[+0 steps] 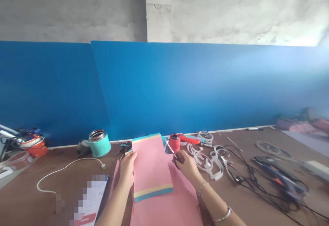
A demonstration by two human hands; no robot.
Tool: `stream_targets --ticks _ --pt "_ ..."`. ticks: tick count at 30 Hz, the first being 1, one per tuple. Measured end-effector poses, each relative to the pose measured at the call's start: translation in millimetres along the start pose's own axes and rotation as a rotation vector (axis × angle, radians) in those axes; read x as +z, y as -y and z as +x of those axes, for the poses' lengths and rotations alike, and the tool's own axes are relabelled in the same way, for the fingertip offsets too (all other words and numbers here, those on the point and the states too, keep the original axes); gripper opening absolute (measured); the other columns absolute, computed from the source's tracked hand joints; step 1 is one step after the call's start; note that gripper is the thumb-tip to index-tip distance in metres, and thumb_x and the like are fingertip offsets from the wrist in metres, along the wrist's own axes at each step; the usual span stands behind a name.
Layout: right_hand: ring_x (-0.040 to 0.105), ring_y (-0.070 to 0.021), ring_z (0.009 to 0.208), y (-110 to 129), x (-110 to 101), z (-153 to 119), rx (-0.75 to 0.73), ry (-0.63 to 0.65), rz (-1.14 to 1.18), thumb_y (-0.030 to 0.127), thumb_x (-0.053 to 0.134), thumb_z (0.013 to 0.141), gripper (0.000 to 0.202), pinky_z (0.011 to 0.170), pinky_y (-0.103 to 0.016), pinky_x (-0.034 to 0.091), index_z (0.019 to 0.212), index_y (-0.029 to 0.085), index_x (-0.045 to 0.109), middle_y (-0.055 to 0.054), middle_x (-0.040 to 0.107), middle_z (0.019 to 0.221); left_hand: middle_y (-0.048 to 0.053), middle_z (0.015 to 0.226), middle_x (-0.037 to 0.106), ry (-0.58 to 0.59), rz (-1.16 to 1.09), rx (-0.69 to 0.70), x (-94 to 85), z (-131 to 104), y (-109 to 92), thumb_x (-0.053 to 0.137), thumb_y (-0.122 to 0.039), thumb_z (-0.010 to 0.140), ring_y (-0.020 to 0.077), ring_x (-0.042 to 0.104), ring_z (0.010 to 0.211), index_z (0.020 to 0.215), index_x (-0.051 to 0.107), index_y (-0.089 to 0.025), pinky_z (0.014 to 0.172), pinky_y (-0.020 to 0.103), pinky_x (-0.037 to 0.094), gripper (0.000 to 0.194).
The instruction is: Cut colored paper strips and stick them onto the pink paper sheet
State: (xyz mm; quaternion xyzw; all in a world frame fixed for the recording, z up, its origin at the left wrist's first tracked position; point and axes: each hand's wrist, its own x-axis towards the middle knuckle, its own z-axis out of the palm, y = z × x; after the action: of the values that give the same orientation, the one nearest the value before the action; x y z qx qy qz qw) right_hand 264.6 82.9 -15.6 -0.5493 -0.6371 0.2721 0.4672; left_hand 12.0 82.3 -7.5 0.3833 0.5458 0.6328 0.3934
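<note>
My left hand [127, 167] grips the left edge of a pink sheet [152, 164] with yellow and blue strips along its top and bottom ends. The sheet is held up over a larger pink paper [164, 210] on the table. In my right hand [185, 164] are scissors [170, 147], fingers wrapped round their dark handles. The blades point up and left, close to the sheet's right edge. Part of another blue paper [162, 140] shows behind the sheet.
A red hair dryer [174, 143] and coiled white cables [205, 161] lie beyond my right hand. Farther right are black cords [253, 176] and a dark blue tool [282, 181]. A turquoise cup [99, 144], white cable [66, 166] and calendar [95, 198] are at left.
</note>
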Motion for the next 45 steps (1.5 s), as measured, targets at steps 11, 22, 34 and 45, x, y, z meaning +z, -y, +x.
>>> stream_targets --ticks 11,22,34,45 --pt "0.057 -0.0221 0.088 4 1 -4 -0.334 -0.055 -0.382 0.019 0.050 0.077 0.029 0.075 -0.033 0.044 0.105 0.021 0.054 -0.007 0.061 0.098 0.011 0.112 0.063 -0.105 0.403 0.475 12.1 -9 -2 0.065 -0.041 0.067 0.0301 0.054 0.110 0.106 0.061 -0.021 0.095 0.043 0.040 0.044" --pt "0.052 -0.0236 0.097 26 13 -21 -0.611 0.142 -0.655 0.009 0.052 0.077 0.039 0.079 -0.035 0.039 0.113 0.023 0.054 -0.007 0.060 0.106 0.008 0.083 0.070 0.234 0.318 0.143 25.6 -23 -9 0.065 -0.049 0.066 0.0258 0.064 0.084 0.068 0.068 -0.018 0.076 0.032 0.047 0.031" --pt "0.053 -0.0228 0.094 27 14 -20 -0.688 0.020 -0.703 0.011 0.051 0.080 0.036 0.080 -0.035 0.037 0.114 0.020 0.054 -0.008 0.061 0.102 0.006 0.081 0.072 0.378 0.436 0.035 15.5 -21 -27 0.059 -0.052 0.070 0.0242 0.064 0.085 0.077 0.071 -0.015 0.076 0.030 0.046 0.039" --pt "0.058 -0.0229 0.094 11 11 -12 -0.530 -0.036 -0.446 0.018 0.049 0.082 0.038 0.078 -0.034 0.048 0.119 0.023 0.053 -0.008 0.062 0.107 -0.001 0.041 0.059 0.432 0.920 -0.049 -25.1 -9 -41 0.067 -0.041 0.058 0.0232 0.065 0.063 0.052 0.060 -0.022 0.081 0.035 0.044 0.021"
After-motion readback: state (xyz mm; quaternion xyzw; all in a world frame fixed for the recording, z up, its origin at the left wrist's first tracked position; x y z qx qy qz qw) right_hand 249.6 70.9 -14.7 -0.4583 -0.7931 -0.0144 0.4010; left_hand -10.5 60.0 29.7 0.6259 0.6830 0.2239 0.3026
